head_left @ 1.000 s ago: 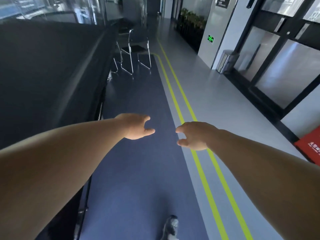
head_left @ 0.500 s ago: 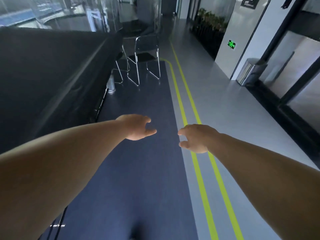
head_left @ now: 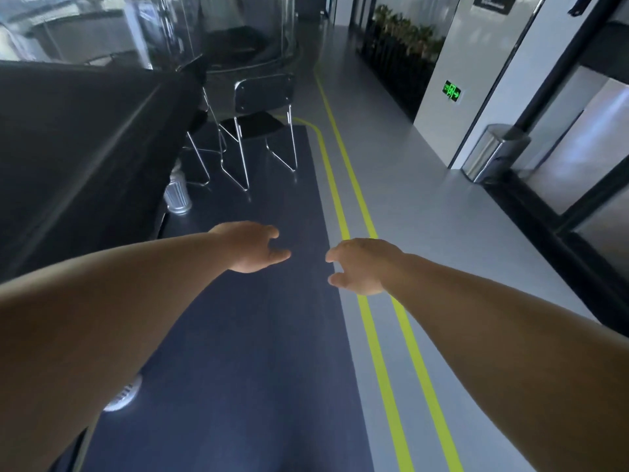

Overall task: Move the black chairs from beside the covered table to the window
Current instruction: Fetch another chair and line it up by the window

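Reaching forward empty — left hand [head_left: 250, 248] and right hand [head_left: 362, 265], fingers loosely spread; black chrome-legged chairs [head_left: 262, 131] beside black-covered table [head_left: 85, 148].

floor strip: dark blue mat [head_left: 258, 335] runs down the corridor, far end squared off
floor lines: two yellow-green stripes [head_left: 380, 369] side by side along the mat's right edge; the inner one curves left around the mat's far corner
floor: grey, glossy [head_left: 425, 199] to the right of the stripes
bin: brushed-steel, slanted top [head_left: 493, 151], upright against the foot of a white pillar [head_left: 459, 56]
exit sign: lit green [head_left: 451, 91], low on that pillar
plants: row of green foliage [head_left: 405, 32] along the far right wall
ribbed cylinder: small, metallic [head_left: 177, 195], standing on the mat's left edge
wall panels: pale, in black frames [head_left: 585, 144], right side
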{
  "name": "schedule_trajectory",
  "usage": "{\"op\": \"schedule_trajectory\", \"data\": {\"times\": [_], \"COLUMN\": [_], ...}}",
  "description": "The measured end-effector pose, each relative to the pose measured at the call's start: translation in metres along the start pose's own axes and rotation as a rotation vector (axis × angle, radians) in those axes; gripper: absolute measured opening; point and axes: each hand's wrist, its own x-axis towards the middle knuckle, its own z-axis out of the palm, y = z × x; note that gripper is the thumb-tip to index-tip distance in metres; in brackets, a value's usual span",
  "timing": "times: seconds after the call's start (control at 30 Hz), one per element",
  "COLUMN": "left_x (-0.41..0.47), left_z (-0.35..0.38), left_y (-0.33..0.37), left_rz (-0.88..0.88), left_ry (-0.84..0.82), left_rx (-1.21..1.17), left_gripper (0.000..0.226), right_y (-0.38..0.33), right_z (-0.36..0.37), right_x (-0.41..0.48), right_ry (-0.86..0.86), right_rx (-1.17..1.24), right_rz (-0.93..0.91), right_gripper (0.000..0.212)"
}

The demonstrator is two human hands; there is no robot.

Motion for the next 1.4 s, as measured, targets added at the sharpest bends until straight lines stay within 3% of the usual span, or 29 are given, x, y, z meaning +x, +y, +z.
{"op": "schedule_trajectory", "data": {"times": [0.57,1.4], "left_x": [0.432,1.006], "left_z": [-0.164,-0.335], "left_y": [-0.082,-0.374], "left_rz": [-0.059,-0.191], "left_ry": [0.025,0.010], "left_rx": [-0.030,-0.070], "left_gripper": [0.068,0.070], "right_y": [0.229,0.406], "right_z": [-0.178,-0.409], "right_x": [0.396,1.018], "right_ry": [0.018,-0.047], "right_rx": [-0.070,-0.078], "right_rz": [-0.066,-0.107], "right_gripper": [0.053,0.046]}}
